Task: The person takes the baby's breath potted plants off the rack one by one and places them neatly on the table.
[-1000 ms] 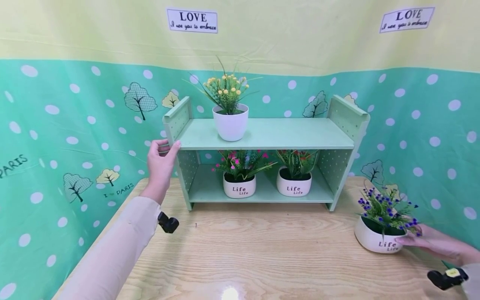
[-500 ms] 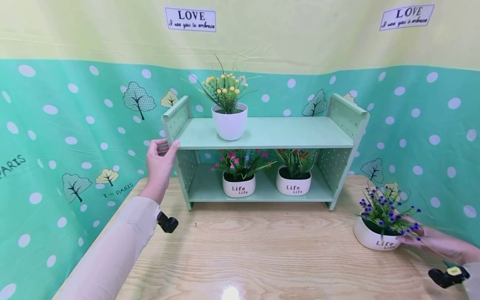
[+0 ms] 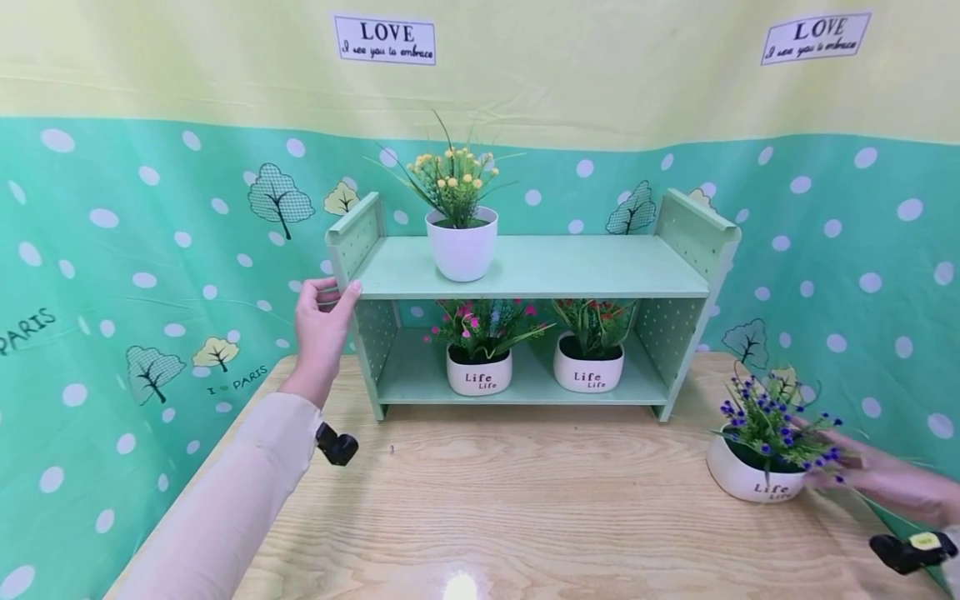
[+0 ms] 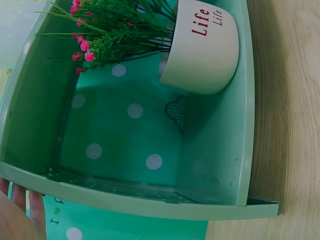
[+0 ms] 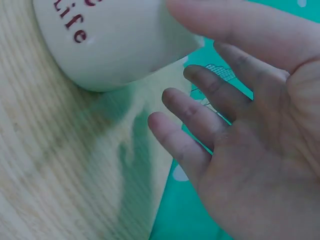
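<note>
At the left side of a pale green two-tier shelf (image 3: 600,262), my left hand (image 3: 318,333) holds the side panel's front edge, thumb in front and fingers on the outer side. In the left wrist view only part of that hand (image 4: 22,215) shows below the shelf frame. To the right, a white "Life" pot (image 3: 750,475) of purple flowers stands on the table. My right hand (image 3: 888,479) is beside its right side, partly behind the flowers. In the right wrist view its fingers (image 5: 192,112) are spread, with the thumb close to the pot wall; contact is unclear.
On the upper tier stands a white pot (image 3: 462,250) of yellow flowers. The lower tier bears a pot (image 3: 480,375) of pink flowers and a pot (image 3: 588,371) of red flowers. Wooden table (image 3: 525,500) lies in front; a dotted green curtain (image 3: 150,250) surrounds it.
My right hand has loosened from the purple-flower pot and drawn slightly right, its fingers spreading. The pot barely shifted and its flowers swayed. My left hand stays on the shelf.
</note>
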A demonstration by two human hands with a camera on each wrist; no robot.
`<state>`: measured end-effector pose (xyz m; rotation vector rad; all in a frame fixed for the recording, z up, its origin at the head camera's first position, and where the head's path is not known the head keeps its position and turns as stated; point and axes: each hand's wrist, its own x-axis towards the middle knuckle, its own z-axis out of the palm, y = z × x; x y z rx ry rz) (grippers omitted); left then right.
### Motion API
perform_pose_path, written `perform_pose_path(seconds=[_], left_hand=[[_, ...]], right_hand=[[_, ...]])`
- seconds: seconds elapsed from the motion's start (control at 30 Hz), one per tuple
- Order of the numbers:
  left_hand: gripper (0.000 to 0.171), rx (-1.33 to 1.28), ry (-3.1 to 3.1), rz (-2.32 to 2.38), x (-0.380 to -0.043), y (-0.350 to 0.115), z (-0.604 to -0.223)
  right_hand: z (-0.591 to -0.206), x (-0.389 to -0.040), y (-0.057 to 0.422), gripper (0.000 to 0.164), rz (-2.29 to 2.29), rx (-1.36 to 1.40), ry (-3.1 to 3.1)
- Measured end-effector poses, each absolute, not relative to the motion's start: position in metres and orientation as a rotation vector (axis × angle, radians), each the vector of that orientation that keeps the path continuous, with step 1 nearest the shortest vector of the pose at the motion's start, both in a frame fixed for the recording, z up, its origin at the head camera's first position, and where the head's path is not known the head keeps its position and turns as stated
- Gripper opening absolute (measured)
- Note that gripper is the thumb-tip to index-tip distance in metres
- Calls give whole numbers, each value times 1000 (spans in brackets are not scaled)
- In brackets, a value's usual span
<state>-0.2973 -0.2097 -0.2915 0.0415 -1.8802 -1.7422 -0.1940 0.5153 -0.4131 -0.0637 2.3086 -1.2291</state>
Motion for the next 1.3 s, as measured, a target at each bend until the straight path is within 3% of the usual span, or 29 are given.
perform_pose_path(seconds=[0.2, 0.47, 0.8, 1.03, 1.3], left_hand=[[35, 37, -1880, -1749, -298, -210, -291], [37, 54, -1894, -1741, -296, -211, -290], [38, 51, -1906, -1739, -298, -212, -291], [38, 55, -1905, -1739, -298, -212, -291], [39, 43, -1902, -1739, -297, -212, -291]], right_hand=[[-405, -195, 513, 84, -1209, -26, 2476], [-388, -202, 504, 68, -1201, -155, 2700], [-343, -212, 484, 75, -1067, -113, 2856], [-322, -213, 474, 58, -1098, -245, 2929], [-292, -211, 447, 52, -1061, -286, 2971]])
